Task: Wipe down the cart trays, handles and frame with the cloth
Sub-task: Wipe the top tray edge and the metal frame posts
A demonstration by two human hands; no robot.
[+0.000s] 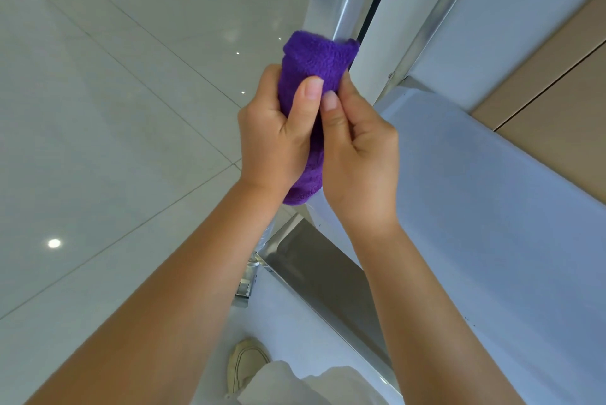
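Mid-frame, both hands, left hand (pixel 278 139) & right hand (pixel 357 155), clenched round the purple cloth (pixel 314 57), wrapped on the cart's upright post (pixel 351 1). Frame wipe underway, prob. Tray (pixel 492 208) at right looked clean; can't tell what's done. Handles not seen.

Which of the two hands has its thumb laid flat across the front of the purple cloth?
The left hand: its thumb lies along the purple cloth, while the right hand only pinches the edge.

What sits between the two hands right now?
The purple cloth, bunched around the cart's metal post; left hand and right hand both grip it, thumbs nearly touching, in the head view.
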